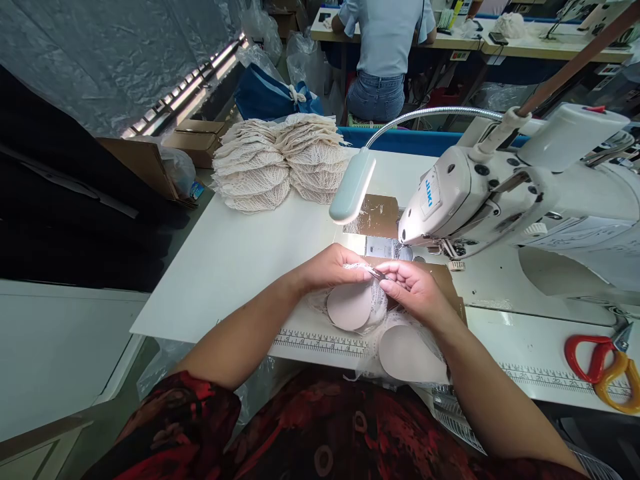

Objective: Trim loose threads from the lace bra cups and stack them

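At the table (200,293), lace (379,315) lies between both hands (331,268) (416,288).

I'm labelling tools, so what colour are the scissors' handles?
One red handle and one yellow-orange handle, best in the head view.

I watch from afar what is plainly a sewing workshop: a JUKI sewing machine (450,183) stands on a white worktable (200,283) with printed rulers, near stacked lace pieces (255,170) and scissors (606,348). Beyond, a co-worker (383,40) sits at another bench (325,33); I think a second machine (600,17) sits in the far corner, partly cut off.
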Demonstrator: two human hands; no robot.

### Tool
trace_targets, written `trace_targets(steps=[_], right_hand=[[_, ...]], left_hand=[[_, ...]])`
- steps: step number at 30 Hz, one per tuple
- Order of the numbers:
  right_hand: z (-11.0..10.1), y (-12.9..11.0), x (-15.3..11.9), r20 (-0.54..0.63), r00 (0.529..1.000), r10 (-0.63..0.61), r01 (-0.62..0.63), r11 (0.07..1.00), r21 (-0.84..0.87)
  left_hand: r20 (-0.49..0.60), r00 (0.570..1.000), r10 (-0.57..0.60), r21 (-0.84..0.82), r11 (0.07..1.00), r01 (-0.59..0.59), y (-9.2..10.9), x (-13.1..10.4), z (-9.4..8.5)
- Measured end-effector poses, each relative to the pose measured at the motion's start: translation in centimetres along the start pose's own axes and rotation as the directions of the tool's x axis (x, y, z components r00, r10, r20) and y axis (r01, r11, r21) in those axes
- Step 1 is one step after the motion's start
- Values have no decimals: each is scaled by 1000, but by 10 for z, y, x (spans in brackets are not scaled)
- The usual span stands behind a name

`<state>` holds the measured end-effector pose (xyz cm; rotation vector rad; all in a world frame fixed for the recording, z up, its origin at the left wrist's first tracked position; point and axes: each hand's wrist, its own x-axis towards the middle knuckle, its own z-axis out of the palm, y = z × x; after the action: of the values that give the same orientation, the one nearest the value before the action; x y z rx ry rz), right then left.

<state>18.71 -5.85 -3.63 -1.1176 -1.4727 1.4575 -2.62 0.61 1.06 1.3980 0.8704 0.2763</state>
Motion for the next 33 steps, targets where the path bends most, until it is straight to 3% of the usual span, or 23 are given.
trace_targets(steps=[7, 12, 20, 26, 30, 33], right_hand=[[7, -4, 2, -33, 999, -43, 42, 999, -28], [6, -5, 4, -58, 993, -107, 101, 990, -101], [1, -4, 4, 57, 996, -72, 73, 997, -11], [5, -5, 5, 3, 996, -91, 91, 984, -154], [8, -1, 6, -58, 998, -8, 10, 999, 31], [10, 0, 8, 17, 998, 57, -59, 987, 146]], left_hand=[[33, 998, -45, 16, 999, 44, 3, 0, 2], [70, 998, -9, 32, 999, 7, 3, -1, 2], [54, 999, 3, 111, 994, -9, 1, 2, 4], [70, 998, -7, 184, 983, -6, -2, 2, 5], [72, 997, 33, 162, 986, -44, -3, 3, 7], [61, 997, 44, 148, 988, -53, -3, 3, 7]])
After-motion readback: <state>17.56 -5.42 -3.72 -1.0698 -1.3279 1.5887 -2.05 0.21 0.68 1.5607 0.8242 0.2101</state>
